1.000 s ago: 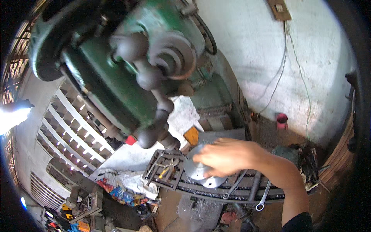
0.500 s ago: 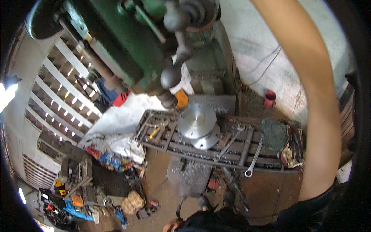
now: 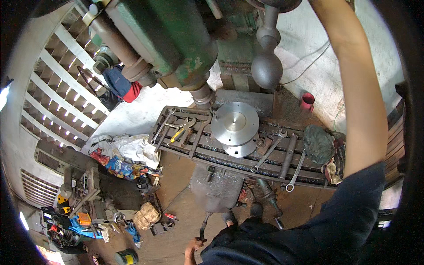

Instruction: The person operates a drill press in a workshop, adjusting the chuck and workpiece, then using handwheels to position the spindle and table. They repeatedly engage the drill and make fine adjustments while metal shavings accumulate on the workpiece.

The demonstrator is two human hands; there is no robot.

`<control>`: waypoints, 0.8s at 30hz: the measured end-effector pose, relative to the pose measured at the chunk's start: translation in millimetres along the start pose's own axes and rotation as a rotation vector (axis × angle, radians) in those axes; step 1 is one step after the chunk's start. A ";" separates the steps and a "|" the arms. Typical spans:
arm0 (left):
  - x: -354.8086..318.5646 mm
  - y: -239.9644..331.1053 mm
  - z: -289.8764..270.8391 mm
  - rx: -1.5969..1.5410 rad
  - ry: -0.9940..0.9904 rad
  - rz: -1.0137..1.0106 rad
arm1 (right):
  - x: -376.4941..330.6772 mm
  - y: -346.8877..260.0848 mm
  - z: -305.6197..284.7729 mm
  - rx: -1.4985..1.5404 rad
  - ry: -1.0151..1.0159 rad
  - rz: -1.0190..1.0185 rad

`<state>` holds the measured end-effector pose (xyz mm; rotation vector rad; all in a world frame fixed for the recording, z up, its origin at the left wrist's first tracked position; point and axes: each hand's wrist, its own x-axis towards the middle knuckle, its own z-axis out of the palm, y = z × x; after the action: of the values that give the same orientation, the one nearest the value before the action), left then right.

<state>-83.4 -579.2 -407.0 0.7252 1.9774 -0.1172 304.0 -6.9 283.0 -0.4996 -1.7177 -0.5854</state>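
Observation:
Low in the view, my left hand (image 3: 194,244) is closed around the dark crank handle (image 3: 203,227) below the machine table (image 3: 207,157). My right arm (image 3: 364,101) reaches up along the right side and leaves the picture at the top, so its hand is hidden. On the slotted table a shiny, round metal disc (image 3: 235,124) rests on a second flanged disc (image 3: 240,151). Just left of it hangs the spindle (image 3: 202,95) of the green machine head (image 3: 163,48). A lever with a grey ball knob (image 3: 266,71) hangs at the upper middle.
Wrenches (image 3: 293,179), a round bar (image 3: 289,157), yellow-handled pliers (image 3: 180,130) and a green cloth (image 3: 319,144) lie on the table. A red mug (image 3: 307,101) stands behind. At left are another machine (image 3: 66,170) and cluttered tools; a dark canister (image 3: 126,257) stands on the floor.
The whole view has shifted, and the machine head and ball knob now sit higher in the picture. More of my left hand shows at the crank handle. My right arm stays raised.

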 end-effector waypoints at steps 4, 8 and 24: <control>6.1 -6.9 -2.9 -0.013 0.026 0.004 | 1.5 1.2 1.7 0.094 0.015 0.054; 1.8 -1.5 2.5 -0.101 -0.086 -0.094 | -27.9 2.3 -9.0 0.167 0.024 0.084; -32.1 24.6 46.7 -0.152 0.081 0.147 | -71.1 43.1 -11.7 0.564 0.123 0.435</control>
<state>-23.2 -590.7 -398.6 0.7835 1.9772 0.1511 354.5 18.0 220.8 -0.3993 -1.5058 0.1794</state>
